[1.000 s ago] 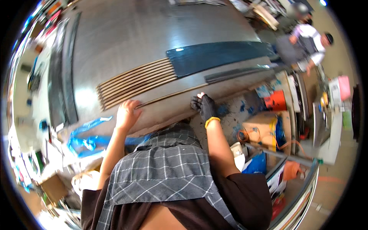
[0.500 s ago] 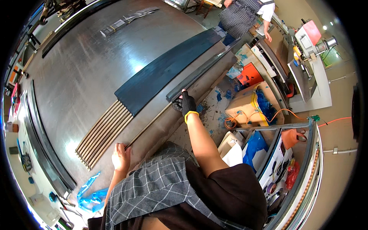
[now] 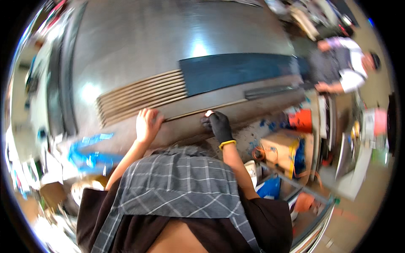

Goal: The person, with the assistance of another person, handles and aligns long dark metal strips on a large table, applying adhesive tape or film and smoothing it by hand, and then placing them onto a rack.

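Observation:
A thin tan rod (image 3: 187, 113) lies along the near side of the dark metal table (image 3: 126, 46). Beside its left end is my bare left hand (image 3: 147, 125), fingers bent and thumb against the rod. My right hand (image 3: 217, 126), in a black glove with a yellow cuff and a bare thumb tip, sits at the rod's near side. Its fingers are curled and blurred, hiding whatever they hold. Past it, the rod meets a long dark strip (image 3: 270, 91). Farther back, several matching rods (image 3: 141, 95) lie side by side, their right ends against a dark blue sheet (image 3: 236, 71).
Blue plastic film (image 3: 90, 154) lies at the table's near left. Long black profiles (image 3: 69, 84) run along the left side. A cardboard box (image 3: 278, 145), an orange container (image 3: 300, 120) and a cluttered rack (image 3: 303, 206) stand to the right. Another person (image 3: 337, 63) stands beyond the table's right end.
The view has swung round, so the rods and sheet run more level. My right hand has slid left along the rod, away from the dark strip. My left hand stays by the rod's end.

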### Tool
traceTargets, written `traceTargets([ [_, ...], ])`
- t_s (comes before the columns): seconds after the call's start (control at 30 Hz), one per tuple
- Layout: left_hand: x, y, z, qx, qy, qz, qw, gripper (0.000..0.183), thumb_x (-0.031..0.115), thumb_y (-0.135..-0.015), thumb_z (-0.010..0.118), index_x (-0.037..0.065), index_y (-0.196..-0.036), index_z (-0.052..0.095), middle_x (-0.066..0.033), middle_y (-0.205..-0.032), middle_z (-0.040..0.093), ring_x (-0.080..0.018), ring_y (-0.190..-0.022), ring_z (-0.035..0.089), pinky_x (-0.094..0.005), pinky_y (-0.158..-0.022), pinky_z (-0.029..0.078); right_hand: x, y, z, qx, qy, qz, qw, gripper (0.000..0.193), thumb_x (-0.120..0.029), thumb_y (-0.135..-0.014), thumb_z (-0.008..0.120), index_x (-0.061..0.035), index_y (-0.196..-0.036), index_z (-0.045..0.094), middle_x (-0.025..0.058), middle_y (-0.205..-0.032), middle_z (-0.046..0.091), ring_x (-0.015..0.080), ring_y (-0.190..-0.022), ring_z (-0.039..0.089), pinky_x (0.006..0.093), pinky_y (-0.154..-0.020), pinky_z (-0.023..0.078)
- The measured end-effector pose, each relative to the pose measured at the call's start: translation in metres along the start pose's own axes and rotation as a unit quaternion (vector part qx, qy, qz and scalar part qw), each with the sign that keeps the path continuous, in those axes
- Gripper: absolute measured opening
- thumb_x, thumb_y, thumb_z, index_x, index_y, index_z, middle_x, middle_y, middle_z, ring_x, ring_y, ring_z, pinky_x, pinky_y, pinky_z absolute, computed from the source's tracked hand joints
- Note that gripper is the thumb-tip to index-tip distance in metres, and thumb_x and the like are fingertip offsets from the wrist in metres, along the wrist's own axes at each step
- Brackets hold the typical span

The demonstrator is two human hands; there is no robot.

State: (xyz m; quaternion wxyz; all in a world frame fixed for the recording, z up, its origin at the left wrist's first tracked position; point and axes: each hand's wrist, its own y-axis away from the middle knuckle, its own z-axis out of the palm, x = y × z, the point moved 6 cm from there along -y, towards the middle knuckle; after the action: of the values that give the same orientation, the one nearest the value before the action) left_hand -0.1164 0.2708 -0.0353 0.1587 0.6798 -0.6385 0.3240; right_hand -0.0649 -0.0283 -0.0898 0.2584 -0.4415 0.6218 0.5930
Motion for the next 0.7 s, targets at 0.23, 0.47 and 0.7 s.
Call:
traceTargets([
  [0.23,-0.065,0.04,-0.068,0.122,-0.17,-0.016,0.978,0.036,0.019,-0.071,0.076,0.011,-0.104,0.064,-0.0073,-0.107,0.06,-0.0301,-0.102,0.054,-0.043,-0.092,0.041,-0.099,0.017,0.13,-0.051,0.339,-0.291,0.893,0.021,-0.028,-0.088,0.062,-0.0083,-0.094,0.064,0.0132,-0.088,0.069,0.0304,-0.079,0.068,0.0404,-0.068,0.053],
  [0.47,-0.066,0.023,-0.049,0.155,-0.116,-0.04,0.98,0.028,0.024,-0.069,0.078,0.011,-0.087,0.062,-0.0044,-0.091,0.057,-0.0287,-0.094,0.053,-0.0428,-0.084,0.041,-0.121,-0.004,0.204,-0.073,0.636,-0.296,0.709,0.024,-0.026,-0.085,0.063,-0.0139,-0.106,0.064,0.0095,-0.106,0.062,0.0311,-0.1,0.062,0.0451,-0.08,0.054],
  [0.7,-0.063,0.04,-0.041,0.11,-0.109,-0.046,0.987,0.027,0.029,-0.072,0.078,0.012,-0.085,0.061,-0.0033,-0.089,0.056,-0.0273,-0.092,0.052,-0.0418,-0.082,0.039,-0.095,-0.006,0.198,-0.086,0.619,-0.282,0.728,0.02,-0.02,-0.085,0.057,-0.0121,-0.102,0.065,0.012,-0.103,0.064,0.0316,-0.093,0.065,0.0436,-0.075,0.055],
])
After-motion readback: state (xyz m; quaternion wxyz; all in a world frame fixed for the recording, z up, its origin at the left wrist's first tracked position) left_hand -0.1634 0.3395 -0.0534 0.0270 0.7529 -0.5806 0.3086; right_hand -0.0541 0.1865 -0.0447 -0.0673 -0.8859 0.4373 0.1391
